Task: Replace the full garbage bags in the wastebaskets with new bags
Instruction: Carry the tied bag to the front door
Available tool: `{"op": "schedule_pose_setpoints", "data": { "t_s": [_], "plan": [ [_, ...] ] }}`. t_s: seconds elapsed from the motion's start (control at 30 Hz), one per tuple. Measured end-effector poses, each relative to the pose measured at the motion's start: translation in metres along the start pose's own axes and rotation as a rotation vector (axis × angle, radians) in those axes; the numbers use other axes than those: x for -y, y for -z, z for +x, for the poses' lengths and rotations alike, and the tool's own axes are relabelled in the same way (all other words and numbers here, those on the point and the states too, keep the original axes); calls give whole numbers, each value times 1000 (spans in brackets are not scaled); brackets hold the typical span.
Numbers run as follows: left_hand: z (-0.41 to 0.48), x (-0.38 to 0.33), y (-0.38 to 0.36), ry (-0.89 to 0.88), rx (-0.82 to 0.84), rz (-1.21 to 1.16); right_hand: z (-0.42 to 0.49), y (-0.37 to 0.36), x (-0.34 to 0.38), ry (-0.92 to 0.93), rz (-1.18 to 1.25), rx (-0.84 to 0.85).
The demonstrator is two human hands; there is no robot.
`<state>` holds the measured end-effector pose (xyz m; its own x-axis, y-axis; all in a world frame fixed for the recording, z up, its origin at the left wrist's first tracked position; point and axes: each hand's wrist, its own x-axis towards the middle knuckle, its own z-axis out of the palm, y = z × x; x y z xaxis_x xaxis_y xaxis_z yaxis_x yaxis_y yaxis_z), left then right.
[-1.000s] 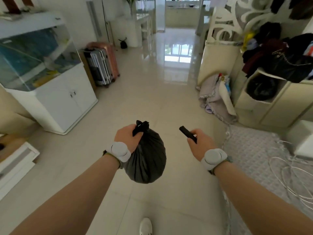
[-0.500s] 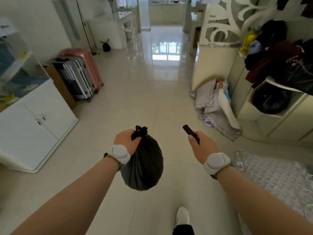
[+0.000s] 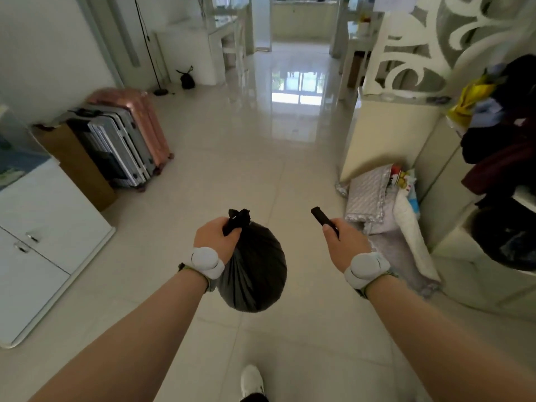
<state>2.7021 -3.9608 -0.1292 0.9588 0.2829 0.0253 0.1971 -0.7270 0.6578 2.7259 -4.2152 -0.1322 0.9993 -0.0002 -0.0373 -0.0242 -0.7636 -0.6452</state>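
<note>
Head view: the left hand [image 3: 216, 237] has its grip curled round the knotted neck of a full black garbage bag [image 3: 255, 274], which hangs clear of the tiled floor [image 3: 232, 175], just beside the wrist; the right hand [image 3: 345, 245] has its grip pinching a slim black roll [image 3: 320, 217], thumb laid along it and one end jutting forward; I take it for a roll of new bags, though that is a judgement. A white shoe [image 3: 251, 380] shows at the lower edge; suitcases [image 3: 130, 134] stand against the left wall; a small tied black bag [image 3: 187, 79] sits on the floor well ahead, near the far wall. No wastebasket is plainly in view; a dark mass [image 3: 504, 239] in a cubby at the right might be a lined bin, but I cannot tell. The step in hand seems to be carrying the tied-off bag away; the next move calls for setting it down, perhaps beside the other one, then using both hands to unroll a fresh bag and line a basket.
</note>
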Motion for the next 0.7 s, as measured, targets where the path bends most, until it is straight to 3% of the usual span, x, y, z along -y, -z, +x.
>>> {"op": "schedule_pose_setpoints", "data": {
  "t_s": [0.37,0.7],
  "plan": [
    [305,-46,-52,-33,63,-90,295,-22,41,-42,9,-29],
    [579,-85,-124,-40,91,-48,566,-19,23,-76,59,-58]
  ]
}}
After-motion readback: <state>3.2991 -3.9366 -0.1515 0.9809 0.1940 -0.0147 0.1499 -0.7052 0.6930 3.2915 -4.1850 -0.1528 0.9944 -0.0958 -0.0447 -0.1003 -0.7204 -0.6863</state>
